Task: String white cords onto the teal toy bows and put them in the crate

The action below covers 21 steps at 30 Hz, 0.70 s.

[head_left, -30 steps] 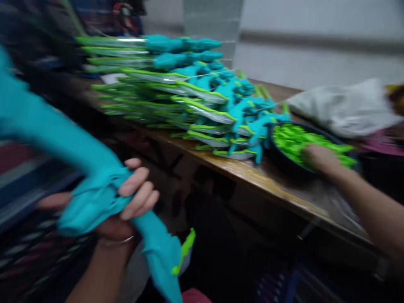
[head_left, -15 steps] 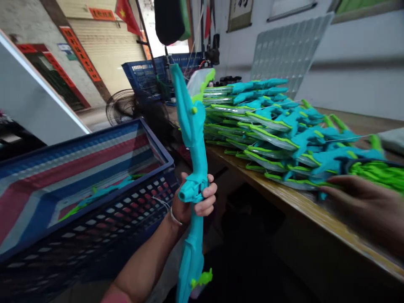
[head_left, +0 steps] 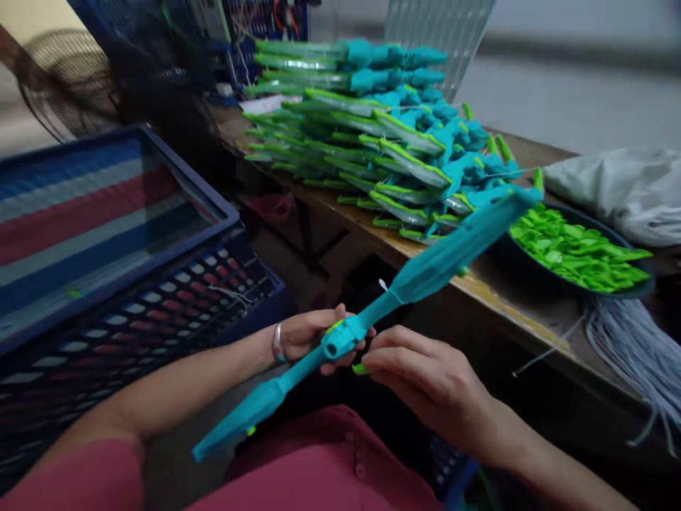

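Observation:
My left hand point(head_left: 308, 337) is closed round the middle of a long teal plastic toy bow point(head_left: 367, 319), which slants from lower left to upper right over my lap. My right hand point(head_left: 425, 380) is just right of the grip and pinches a small green plastic piece point(head_left: 360, 369) at its fingertips, close to the bow's middle. On the wooden table point(head_left: 494, 301) a dark bowl point(head_left: 537, 280) holds many such green pieces point(head_left: 574, 250).
A big stack of teal and green bows point(head_left: 383, 135) covers the table's far side. A blue plastic crate point(head_left: 111, 248) lined with striped sheet stands at my left. A grey cloth bag point(head_left: 617, 188) and a bundle of grey strings point(head_left: 638, 355) lie at the right. A fan point(head_left: 58, 85) stands behind.
My left hand has lowered the bow from upright to a slant over my lap. My right hand has come back from the bowl with a green piece to the bow's grip.

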Tool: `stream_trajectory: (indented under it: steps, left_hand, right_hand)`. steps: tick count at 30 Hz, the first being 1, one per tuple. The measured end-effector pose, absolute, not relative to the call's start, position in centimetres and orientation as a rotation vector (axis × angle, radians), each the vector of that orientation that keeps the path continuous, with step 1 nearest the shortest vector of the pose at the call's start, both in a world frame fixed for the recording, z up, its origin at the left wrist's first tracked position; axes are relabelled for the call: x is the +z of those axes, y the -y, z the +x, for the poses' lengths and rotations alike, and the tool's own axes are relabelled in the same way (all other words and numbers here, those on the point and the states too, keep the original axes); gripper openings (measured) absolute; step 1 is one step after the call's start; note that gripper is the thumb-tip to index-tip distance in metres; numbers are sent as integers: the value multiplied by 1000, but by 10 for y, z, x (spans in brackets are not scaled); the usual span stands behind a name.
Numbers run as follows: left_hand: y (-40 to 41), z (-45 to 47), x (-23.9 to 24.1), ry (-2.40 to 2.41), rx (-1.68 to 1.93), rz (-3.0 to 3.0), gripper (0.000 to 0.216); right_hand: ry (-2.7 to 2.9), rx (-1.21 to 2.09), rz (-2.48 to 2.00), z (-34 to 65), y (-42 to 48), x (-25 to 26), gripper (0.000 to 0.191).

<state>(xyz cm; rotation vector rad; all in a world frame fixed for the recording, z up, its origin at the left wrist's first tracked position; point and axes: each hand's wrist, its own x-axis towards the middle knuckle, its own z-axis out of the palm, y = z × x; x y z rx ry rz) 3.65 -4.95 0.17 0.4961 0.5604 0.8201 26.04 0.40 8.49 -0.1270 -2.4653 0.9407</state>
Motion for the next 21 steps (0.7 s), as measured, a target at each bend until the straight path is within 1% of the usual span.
stream_trajectory:
  steps: [3, 5, 9, 11, 13, 16, 19, 21]
  left_hand:
    - [58, 54, -35, -544, 624, 380, 51]
    - [64, 65, -58, -502, 528, 297, 51]
    - [75, 87, -88, -470, 359, 133, 54]
    - [80, 95, -94, -538, 301, 53, 56]
    - [84, 100, -94, -578, 284, -21, 59]
    - [90, 102, -90, -538, 334, -84, 71]
    - [94, 102, -88, -510, 386, -109, 81]
    - [94, 102, -91, -501, 397, -118, 81]
  right_hand:
    - [2547, 952, -172, 273, 3, 70, 27]
    - [2602, 963, -213, 281, 7, 54, 26]
    - [2656, 1075, -399, 296, 13, 17, 9]
    - [2636, 1155, -472, 301, 16, 1, 7]
    - [2588, 1213, -504, 304, 18, -9, 9]
    - [2548, 1266, -509, 303, 20, -16, 12]
    - [2567, 1250, -495, 299, 20, -17, 13]
    - [2591, 1220, -482, 297, 21, -18, 15]
